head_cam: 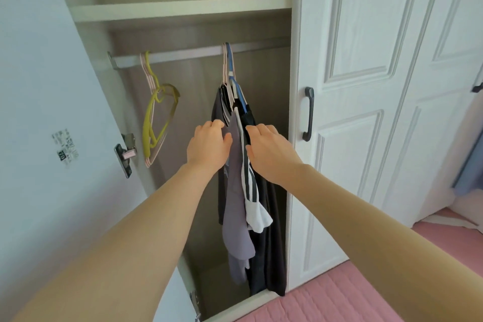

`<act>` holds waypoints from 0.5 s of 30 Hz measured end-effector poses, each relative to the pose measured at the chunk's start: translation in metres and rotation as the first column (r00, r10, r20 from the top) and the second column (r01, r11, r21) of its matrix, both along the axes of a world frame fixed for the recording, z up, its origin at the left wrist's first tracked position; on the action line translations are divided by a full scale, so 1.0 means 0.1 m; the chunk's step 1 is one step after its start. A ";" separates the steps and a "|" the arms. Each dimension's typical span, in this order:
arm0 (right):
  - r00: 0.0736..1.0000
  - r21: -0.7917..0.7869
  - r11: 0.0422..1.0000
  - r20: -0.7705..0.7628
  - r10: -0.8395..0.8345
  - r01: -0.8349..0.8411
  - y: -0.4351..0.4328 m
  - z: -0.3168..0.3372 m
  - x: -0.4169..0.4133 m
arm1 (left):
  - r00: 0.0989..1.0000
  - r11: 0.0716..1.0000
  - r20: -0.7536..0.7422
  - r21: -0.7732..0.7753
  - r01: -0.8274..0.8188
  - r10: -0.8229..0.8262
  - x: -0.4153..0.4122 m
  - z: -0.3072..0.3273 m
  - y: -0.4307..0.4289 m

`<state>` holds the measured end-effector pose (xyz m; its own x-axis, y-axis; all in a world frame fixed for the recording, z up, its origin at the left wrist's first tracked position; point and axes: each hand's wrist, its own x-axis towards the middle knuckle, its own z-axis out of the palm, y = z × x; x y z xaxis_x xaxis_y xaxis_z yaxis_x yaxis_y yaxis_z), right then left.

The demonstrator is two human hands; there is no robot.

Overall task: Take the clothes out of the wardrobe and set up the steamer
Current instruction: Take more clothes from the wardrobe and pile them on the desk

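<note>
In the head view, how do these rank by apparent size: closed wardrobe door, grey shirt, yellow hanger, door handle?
Largest first:
1. closed wardrobe door
2. grey shirt
3. yellow hanger
4. door handle

Bare left forearm (146, 217) and bare right forearm (366, 206), unclothed along their visible length, ending in left grip (209, 146) and right grip (271, 154).

Buried in the hanging clothes (236, 191), grip unclear: fingertips of left hand (209, 145) and right hand (271, 155). Too small to read: print on door sticker (65, 146). Cut off at right edge: blue fabric (470, 172), second dark handle (477, 86).
</note>
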<state>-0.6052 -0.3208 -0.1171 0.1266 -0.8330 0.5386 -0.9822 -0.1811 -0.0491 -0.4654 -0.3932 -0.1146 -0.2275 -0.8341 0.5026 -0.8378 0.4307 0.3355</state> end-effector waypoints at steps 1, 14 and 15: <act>1.000 -0.005 1.000 0.006 -0.002 0.002 -0.10 0.02 0.00 | 0.999 0.999 -0.054 0.043 -0.003 0.005 -0.02 0.01 -0.08; 0.999 -0.070 0.997 0.031 -0.041 0.043 -0.86 0.00 -0.09 | 0.999 0.995 -0.014 0.099 0.034 -0.032 -0.26 0.09 -0.60; 0.999 -0.066 0.997 0.028 -0.043 0.045 -0.88 -0.01 -0.09 | 0.999 0.993 -0.019 0.111 0.030 -0.028 -0.26 0.08 -0.61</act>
